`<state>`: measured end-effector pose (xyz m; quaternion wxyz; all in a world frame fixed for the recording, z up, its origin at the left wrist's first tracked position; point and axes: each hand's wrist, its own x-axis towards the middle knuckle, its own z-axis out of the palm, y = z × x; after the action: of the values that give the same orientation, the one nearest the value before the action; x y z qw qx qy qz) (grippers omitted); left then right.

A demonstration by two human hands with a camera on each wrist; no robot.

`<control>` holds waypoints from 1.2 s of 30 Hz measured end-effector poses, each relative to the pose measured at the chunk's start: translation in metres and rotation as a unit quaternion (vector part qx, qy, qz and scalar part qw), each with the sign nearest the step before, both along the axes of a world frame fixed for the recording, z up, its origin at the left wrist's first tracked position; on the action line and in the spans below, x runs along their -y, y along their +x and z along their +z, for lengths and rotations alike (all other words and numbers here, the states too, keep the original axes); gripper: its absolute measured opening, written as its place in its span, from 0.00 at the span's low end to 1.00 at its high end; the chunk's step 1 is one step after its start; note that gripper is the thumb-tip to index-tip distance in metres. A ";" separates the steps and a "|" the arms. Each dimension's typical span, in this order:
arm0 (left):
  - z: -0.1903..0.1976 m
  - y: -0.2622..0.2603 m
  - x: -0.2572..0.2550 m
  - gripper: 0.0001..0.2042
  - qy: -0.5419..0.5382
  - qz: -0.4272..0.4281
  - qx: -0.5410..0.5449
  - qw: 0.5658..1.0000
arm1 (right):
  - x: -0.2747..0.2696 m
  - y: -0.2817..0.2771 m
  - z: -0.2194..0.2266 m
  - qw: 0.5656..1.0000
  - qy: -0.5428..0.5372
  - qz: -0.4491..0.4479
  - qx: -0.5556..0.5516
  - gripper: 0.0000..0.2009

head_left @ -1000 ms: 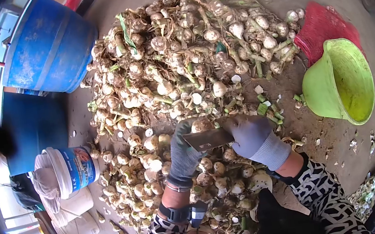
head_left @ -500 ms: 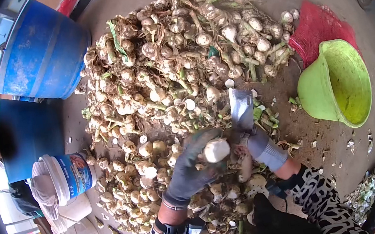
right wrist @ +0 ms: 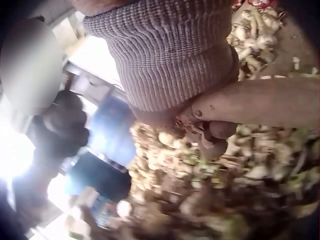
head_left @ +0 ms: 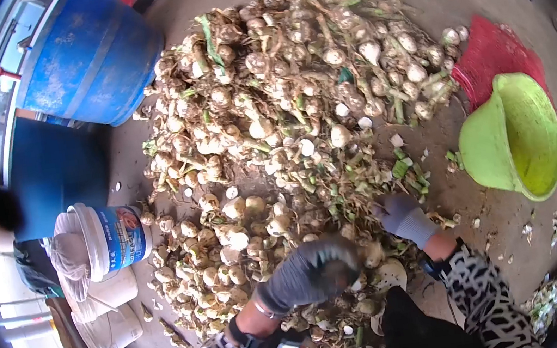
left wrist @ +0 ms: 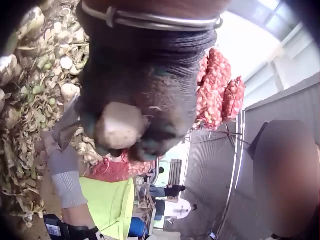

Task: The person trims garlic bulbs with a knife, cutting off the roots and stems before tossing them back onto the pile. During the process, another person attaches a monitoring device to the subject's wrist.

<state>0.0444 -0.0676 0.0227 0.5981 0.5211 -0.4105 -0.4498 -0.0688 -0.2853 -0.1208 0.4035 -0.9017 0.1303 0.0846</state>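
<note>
My left hand [head_left: 310, 273], in a dark grey glove, grips a garlic bulb [left wrist: 120, 125] whose pale cut face shows in the left wrist view. In the head view that hand is blurred, low over the trimmed garlic bulbs [head_left: 198, 263]. To its right, my right hand [head_left: 406, 219] wears a lighter grey glove. Its fingers curl round a knife [right wrist: 260, 102], which juts from the fist in the right wrist view; the blade hardly shows from the head. A heap of untrimmed garlic [head_left: 266, 83] with stalks lies beyond both hands.
A lime-green bucket [head_left: 484, 145] tilts at the right beside a red mesh sack [head_left: 497, 58]. Blue barrels [head_left: 88, 58] and a white labelled pail [head_left: 96, 242] line the left. Cut green stalks [head_left: 402, 169] lie beyond the right hand. Garlic scraps [head_left: 552, 299] lie lower right.
The knife lay across the bulb at first, then its blade swung upward, away from it. My hands have since parted, the left moving nearer the body with the bulb.
</note>
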 end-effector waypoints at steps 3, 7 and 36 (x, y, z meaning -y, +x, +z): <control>-0.040 0.033 -0.035 0.16 0.172 0.037 0.135 0.975 | -0.006 0.001 0.009 0.996 -0.020 -0.041 -0.074 0.14; -0.088 0.118 -0.016 0.20 0.440 0.212 0.376 0.788 | -0.015 0.022 0.017 0.996 0.012 -0.079 -0.026 0.14; -0.025 -0.010 0.002 0.29 0.023 0.299 -0.070 0.951 | -0.029 0.036 0.070 0.972 -0.113 0.023 0.206 0.09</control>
<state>0.0342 -0.0692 -0.0020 0.7201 0.6008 -0.1826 -0.2951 -0.0328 -0.2567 -0.0511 0.3149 -0.9423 0.0329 -0.1089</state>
